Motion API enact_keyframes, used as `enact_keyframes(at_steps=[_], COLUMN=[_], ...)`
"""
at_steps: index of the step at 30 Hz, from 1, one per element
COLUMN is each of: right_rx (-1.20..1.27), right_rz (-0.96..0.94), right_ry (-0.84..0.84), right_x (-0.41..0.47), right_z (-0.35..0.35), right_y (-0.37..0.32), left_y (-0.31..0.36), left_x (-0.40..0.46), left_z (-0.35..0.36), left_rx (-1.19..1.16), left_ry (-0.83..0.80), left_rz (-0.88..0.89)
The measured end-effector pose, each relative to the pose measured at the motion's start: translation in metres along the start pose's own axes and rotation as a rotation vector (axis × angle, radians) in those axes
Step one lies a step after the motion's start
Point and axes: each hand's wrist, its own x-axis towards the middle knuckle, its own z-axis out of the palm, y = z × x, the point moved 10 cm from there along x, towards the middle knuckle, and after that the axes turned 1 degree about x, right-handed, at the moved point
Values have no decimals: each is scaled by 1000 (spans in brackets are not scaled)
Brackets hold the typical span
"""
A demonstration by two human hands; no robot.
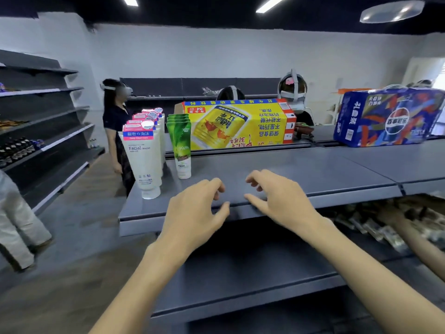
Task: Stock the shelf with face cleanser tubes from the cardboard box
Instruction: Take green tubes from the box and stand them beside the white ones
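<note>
Now both empty, fingers loosely curled: left hand (192, 208), right hand (279, 201), low centre over shelf (313, 174) edge. Cleanser tubes (144, 155) upright, up-left, nearer left hand. Box unseen.

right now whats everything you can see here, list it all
white cleanser tubes: a row, count unclear, white with pink and blue labels, standing cap down at the left end of the top shelf
green cleanser tubes: a row of about four, green and white, just right of the white ones
top shelf: one, dark grey, bare in front of the hands
yellow carton: one, yellow, print upside down, behind the tubes
blue drinks pack: one, blue, far right
side shelving: dark, left wall, small goods on it
other people: several beyond the shelf, wearing headsets
left hand: fingers loosely curled, holding nothing, over the shelf edge
right hand: likewise, beside it
</note>
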Motion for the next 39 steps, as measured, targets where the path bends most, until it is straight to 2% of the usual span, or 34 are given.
enact_keyframes(at_steps=[3,12,17,19,24,27,32,39], right_rx=[3,22,122,131,105,164,230,305], right_rz=[-6,92,215,244,205,202,139,163], right_ry=[-2,-184,-454,-615,-1014,-1191,-1335,-1387], right_x=[-49,-141,-226,-262,-359,-406,-449,-466], right_z=[4,83,179,222,301,329,361,393], right_y=[3,33,46,48,46,46,34,29], left_y=[8,15,-6,-18,-40,-42,-32,-36], left_x=[-29,-103,-192,-230,-313,-353,-403,-433], left_z=[19,120,211,244,295,316,335,332], left_rx=[2,-16,1,-2,17,-38,-158,-214], left_ry=[-30,-266,-568,-696,-920,-1032,-1121,-1135], left_rz=[14,-20,-145,-203,-296,-354,-414,-511])
